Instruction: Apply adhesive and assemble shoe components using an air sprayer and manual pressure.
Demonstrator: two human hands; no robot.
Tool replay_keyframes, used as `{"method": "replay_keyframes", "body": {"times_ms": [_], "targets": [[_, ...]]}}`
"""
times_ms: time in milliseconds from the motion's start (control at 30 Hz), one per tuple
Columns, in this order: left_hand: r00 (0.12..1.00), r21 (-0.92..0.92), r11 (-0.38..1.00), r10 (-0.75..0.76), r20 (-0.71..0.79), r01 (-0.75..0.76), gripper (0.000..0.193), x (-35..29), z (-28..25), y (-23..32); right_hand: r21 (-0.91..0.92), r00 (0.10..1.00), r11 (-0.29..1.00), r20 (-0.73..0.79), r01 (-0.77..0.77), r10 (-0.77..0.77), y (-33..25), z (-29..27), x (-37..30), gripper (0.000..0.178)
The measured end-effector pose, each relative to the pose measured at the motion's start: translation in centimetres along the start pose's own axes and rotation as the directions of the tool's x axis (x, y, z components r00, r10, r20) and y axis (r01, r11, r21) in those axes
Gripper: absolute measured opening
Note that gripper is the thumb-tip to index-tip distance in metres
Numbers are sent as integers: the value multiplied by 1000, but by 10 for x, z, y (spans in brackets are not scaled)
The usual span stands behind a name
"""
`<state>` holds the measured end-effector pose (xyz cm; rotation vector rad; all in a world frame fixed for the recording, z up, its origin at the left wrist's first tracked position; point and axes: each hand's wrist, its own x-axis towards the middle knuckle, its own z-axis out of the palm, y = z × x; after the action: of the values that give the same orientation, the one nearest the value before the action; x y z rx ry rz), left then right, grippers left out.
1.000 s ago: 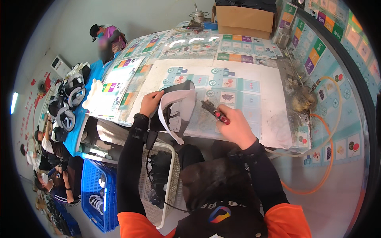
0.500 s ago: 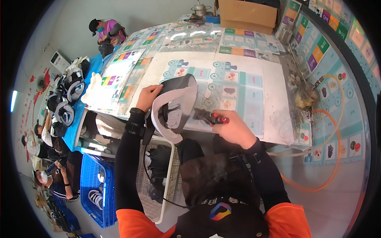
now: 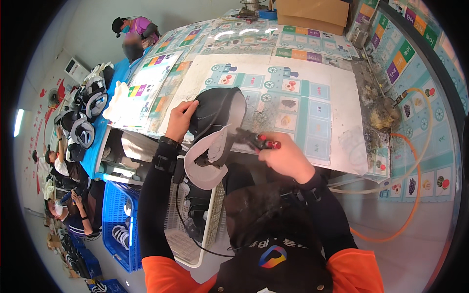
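My left hand (image 3: 180, 120) pinches the far-left edge of a black shoe upper (image 3: 211, 108) with a pale grey lining, held tilted over the table's front edge. A light thread-like line crosses its opening. Closed round the handles of dark-jawed pliers with red grips, my right hand (image 3: 287, 157) is just right of the upper. The jaws of the pliers (image 3: 252, 139) point left towards the upper's edge; blur hides whether they touch it. Below the upper stands a cream plastic basket (image 3: 211, 229) holding dark pieces.
Printed sheets cover the table (image 3: 347, 127). A blue crate (image 3: 117, 195) stands left of the basket; uppers pile up on a blue surface (image 3: 93, 155). An orange hose (image 3: 416, 195) loops at right. A cardboard box (image 3: 312, 15) sits at the back. Several people work at left.
The shoe upper has turned in my left hand, showing more of its black outside, its pale lower end now lower. The pliers stay beside it. The co-worker at the back raises a dark round piece.
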<state>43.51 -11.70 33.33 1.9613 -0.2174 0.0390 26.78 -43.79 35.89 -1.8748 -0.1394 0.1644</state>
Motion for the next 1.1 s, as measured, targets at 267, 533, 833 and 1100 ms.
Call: {"method": "replay_keyframes", "body": {"times_ms": [267, 533, 833, 1100], "targets": [[999, -18, 998, 53, -8, -53, 32, -2, 4, -4, 84, 990, 994, 134, -63, 51, 5, -2, -12, 26], [998, -78, 996, 39, -47, -42, 30, -2, 5, -7, 28, 999, 999, 33, -36, 35, 5, 0, -21, 19], [1000, -287, 958, 12, -29, -20, 29, -18, -8, 30, -137, 998, 990, -56, -32, 24, -5, -36, -23, 32], [793, 374, 821, 543, -277, -432, 29, -27, -67, 67, -873, 724, 441, -440, -206, -532, 102, -106, 54, 35]]}}
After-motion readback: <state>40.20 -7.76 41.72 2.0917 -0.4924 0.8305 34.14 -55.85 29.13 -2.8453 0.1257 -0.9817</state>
